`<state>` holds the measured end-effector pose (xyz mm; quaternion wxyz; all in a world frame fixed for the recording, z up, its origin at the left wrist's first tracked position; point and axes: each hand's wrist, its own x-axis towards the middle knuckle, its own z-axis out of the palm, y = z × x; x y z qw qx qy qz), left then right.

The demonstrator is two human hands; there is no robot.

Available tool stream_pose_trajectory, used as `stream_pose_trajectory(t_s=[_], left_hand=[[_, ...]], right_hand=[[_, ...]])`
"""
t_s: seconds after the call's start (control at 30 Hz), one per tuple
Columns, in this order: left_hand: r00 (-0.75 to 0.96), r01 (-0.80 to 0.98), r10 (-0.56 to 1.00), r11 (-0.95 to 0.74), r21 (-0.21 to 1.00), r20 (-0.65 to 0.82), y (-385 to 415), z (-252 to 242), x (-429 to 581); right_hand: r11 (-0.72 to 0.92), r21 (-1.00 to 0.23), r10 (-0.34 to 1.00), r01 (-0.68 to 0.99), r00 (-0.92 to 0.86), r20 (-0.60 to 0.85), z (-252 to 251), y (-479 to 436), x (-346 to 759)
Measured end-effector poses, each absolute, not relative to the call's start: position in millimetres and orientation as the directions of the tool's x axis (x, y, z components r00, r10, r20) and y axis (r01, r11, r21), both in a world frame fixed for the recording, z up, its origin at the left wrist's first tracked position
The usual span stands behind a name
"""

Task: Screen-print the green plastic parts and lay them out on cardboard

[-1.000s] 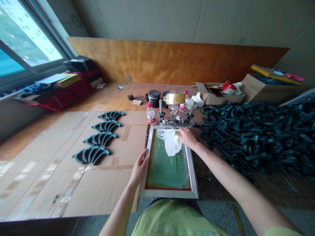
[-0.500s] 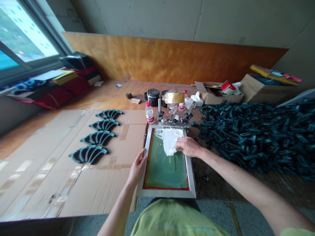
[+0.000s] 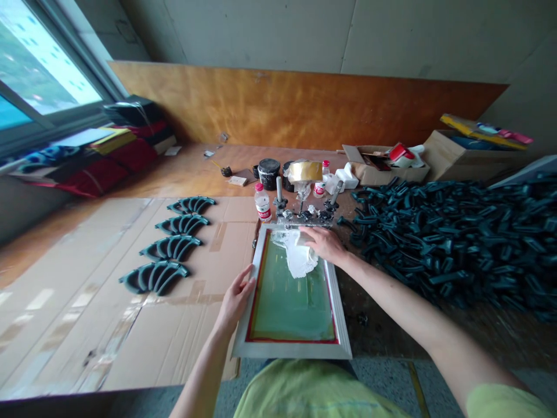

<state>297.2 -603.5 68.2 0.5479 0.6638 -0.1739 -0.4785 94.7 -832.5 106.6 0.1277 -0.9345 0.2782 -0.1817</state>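
Metal-framed printing screen (image 3: 292, 350): positioned at the near edge of the surface (image 3: 374, 334), its near rail close to the worker's green shirt (image 3: 300, 389). Risk: a forward lean could knock the rail and jar the screen. Left hand (image 3: 237, 293): fingers against the left rail; whether they close beneath it cannot be told. Should that contact slip, the screen could drop or swing off line.

White paste (image 3: 301, 261): an uneven patch on the far half of the green mesh, ragged at its near end. An uneven stroke could leave streaks, and paste carried to the side could foul the rail. Right hand (image 3: 322, 242): fingers bent over the far right part of the mesh beside the paste; any tool within them is hidden. Its closeness to the clamp bar (image 3: 307, 221) risks a knock against the fittings. The red-capped bottle (image 3: 263, 206) stands just beyond the screen's far left corner and could be tipped by a stray movement.

Changes against the frame half a second earlier: the near rail appears larger and lower in view, consistent with a lifted near end, though this is unconfirmed. The right hand is farther along, toward the clamp bar.
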Motion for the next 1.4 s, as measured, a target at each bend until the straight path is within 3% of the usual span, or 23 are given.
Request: stream_pose_trajectory(t_s=[0.2, 0.3, 0.4, 0.57, 0.67, 0.8, 0.87, 1.07, 1.2, 1.33, 1.4], left_hand=[[0.488, 0.194, -0.791, -0.312, 0.93, -0.368, -614.3, 128.5, 315.7], [0.545, 0.242, -0.809, -0.099, 0.965, -0.219, -641.8, 155.3, 319.7], [0.628, 0.205, -0.777, 0.095, 0.974, -0.056, -675.5, 178.8, 321.6], [0.667, 0.193, -0.745, 0.148, 0.97, -0.019, -696.6, 190.1, 320.5], [0.627, 0.268, -0.767, 0.053, 0.962, -0.132, -676.2, 157.0, 297.7], [0.188, 0.29, -0.805, -0.502, 0.815, -0.563, -631.7, 85.4, 244.0], [0.078, 0.289, -0.761, -0.601, 0.745, -0.644, -614.5, 58.7, 219.9], [0.039, 0.301, -0.774, -0.594, 0.746, -0.632, -610.9, 38.0, 198.8], [0.072, 0.328, -0.778, -0.573, 0.751, -0.624, -626.0, 38.3, 196.9], [0.124, 0.472, -0.763, -0.517, 0.714, -0.635, -640.8, 44.3, 181.9], [0.135, 0.558, -0.784, -0.446, 0.7, -0.606, -646.0, 48.8, 178.6]], right_hand=[[-0.599, -0.353, -0.798, -0.719, 0.499, 0.337, 131.2, -882.1, 78.3], [-0.455, -0.431, -0.89, -0.779, 0.378, 0.256, 108.6, -877.4, 38.3], [-0.465, -0.475, -0.88, -0.747, 0.451, 0.151, 69.0, -850.2, 16.0], [-0.687, -0.438, -0.689, -0.58, 0.711, 0.139, 30.2, -805.0, 29.6], [-0.662, -0.435, -0.716, -0.611, 0.687, 0.125, 33.2, -793.2, 42.0], [-0.675, -0.424, -0.719, -0.604, 0.666, 0.196, 38.1, -778.0, 48.7], [-0.688, -0.398, -0.711, -0.606, 0.673, 0.204, 35.4, -772.4, 49.8], [-0.731, -0.384, -0.655, -0.565, 0.737, 0.163, 27.9, -788.9, 47.9], [-0.791, -0.299, -0.595, -0.533, 0.784, 0.175, 32.9, -792.9, 45.8], [-0.803, -0.276, -0.588, -0.527, 0.774, 0.232, 39.6, -757.3, 55.6], [-0.851, -0.28, -0.515, -0.444, 0.811, 0.278, 43.9, -733.2, 61.2]])
